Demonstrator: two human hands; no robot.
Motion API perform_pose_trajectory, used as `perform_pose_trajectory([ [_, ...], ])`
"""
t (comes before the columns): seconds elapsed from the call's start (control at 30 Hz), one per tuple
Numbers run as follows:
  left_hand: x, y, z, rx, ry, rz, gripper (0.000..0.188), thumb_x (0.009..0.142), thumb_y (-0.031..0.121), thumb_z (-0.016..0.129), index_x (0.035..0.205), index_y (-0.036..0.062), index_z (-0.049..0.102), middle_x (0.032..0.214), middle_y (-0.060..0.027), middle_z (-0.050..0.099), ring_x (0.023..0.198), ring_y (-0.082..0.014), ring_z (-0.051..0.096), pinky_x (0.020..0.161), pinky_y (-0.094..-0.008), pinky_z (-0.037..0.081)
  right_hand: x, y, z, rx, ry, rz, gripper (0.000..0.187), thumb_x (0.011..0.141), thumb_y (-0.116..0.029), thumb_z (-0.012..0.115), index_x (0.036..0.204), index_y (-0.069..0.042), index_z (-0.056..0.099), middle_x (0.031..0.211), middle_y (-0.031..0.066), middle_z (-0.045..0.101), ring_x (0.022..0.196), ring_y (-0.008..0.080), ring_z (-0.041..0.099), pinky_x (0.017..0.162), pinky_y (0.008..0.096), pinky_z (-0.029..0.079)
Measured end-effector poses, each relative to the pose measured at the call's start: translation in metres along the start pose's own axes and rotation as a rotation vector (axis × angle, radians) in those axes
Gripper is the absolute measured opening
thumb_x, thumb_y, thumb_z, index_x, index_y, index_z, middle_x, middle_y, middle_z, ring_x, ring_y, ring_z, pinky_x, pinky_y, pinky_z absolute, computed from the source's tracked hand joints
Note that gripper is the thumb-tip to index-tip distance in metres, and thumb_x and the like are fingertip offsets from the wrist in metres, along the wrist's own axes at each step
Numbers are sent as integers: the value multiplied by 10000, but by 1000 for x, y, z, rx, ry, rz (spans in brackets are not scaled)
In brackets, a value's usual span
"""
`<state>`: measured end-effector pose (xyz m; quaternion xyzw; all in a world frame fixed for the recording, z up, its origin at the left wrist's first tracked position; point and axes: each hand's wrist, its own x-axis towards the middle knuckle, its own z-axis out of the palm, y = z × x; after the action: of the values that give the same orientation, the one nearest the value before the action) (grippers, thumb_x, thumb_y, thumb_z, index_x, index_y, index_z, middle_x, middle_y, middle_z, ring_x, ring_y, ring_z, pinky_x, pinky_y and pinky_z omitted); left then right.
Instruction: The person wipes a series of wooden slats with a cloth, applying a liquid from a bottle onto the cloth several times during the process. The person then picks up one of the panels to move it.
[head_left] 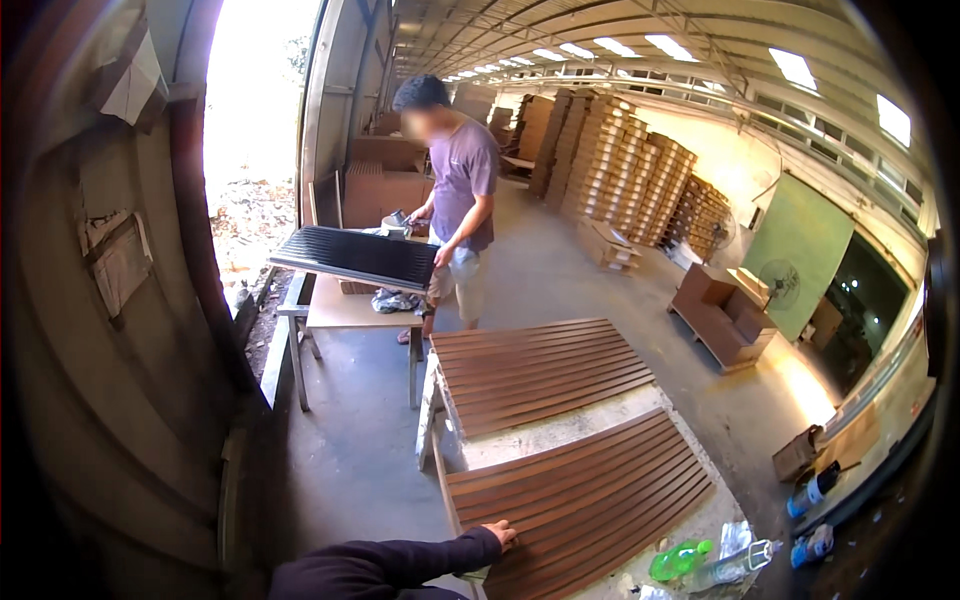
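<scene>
My left hand [502,536], at the end of a dark sleeve, rests on the near brown slatted panel [590,500]. Its fingers lie on the ridged surface, close to the panel's left edge. This panel lies flat on a pale, stained worktable [560,440]. Beyond it, a second brown slatted panel [540,370] lies on the same table, with a pale strip between the two. A green plastic bottle [680,560] and a clear bottle [735,567] lie on the table at the near right. My right hand is out of view.
A co-worker [462,190] stands beyond, holding a dark ridged panel [355,258] over a small table [350,312]. A metal wall [120,380] runs along the left beside a bright doorway [255,120]. Stacked panels [620,170], a brown bench [725,315] and a fan [780,283] stand farther right.
</scene>
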<state>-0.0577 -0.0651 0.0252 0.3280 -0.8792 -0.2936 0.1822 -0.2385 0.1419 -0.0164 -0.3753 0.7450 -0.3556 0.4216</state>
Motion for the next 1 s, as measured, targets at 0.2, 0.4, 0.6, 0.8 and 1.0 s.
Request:
perform_pose_trajectory([
  [0.2, -46, -22, -4, -7, -140, 63, 192, 869, 256, 522, 992, 120, 577, 951, -133, 511, 802, -340, 592, 665, -429, 502, -1, 37, -14, 18, -39, 34, 385, 893, -432, 553, 873, -53, 617, 731, 40, 618, 661, 138, 579, 610, 299, 478],
  [0.4, 26, 0, 8, 2, -12, 118, 168, 865, 256, 541, 911, 96, 560, 870, -132, 500, 763, -333, 569, 635, -409, 487, 43, 31, -30, -250, -206, -140, 310, 826, -371, 667, 980, -104, 637, 889, 105, 673, 805, 211, 634, 742, 324, 503],
  [0.6, -31, -28, 6, 25, -91, 164, 178, 862, 252, 533, 961, 112, 582, 920, -119, 524, 729, -326, 597, 627, -411, 511, 18, -30, -29, -400, -29, -88, 366, 797, -425, 691, 872, -70, 641, 830, 115, 676, 755, 215, 635, 675, 360, 508],
  [0.8, 20, -6, -1, -7, -58, 143, 179, 885, 270, 512, 900, 105, 578, 878, -131, 523, 760, -326, 577, 605, -412, 493, -6, -82, -20, -392, 98, -126, 332, 774, -403, 700, 836, -79, 658, 785, 110, 676, 739, 236, 647, 667, 367, 508],
  [1.0, 1, -12, 14, 76, -54, 193, 170, 878, 254, 523, 893, 92, 573, 854, -127, 507, 741, -317, 560, 612, -388, 484, -42, -108, -33, -244, 449, -244, 247, 762, -323, 710, 814, -91, 641, 777, 123, 644, 718, 268, 617, 656, 385, 485],
])
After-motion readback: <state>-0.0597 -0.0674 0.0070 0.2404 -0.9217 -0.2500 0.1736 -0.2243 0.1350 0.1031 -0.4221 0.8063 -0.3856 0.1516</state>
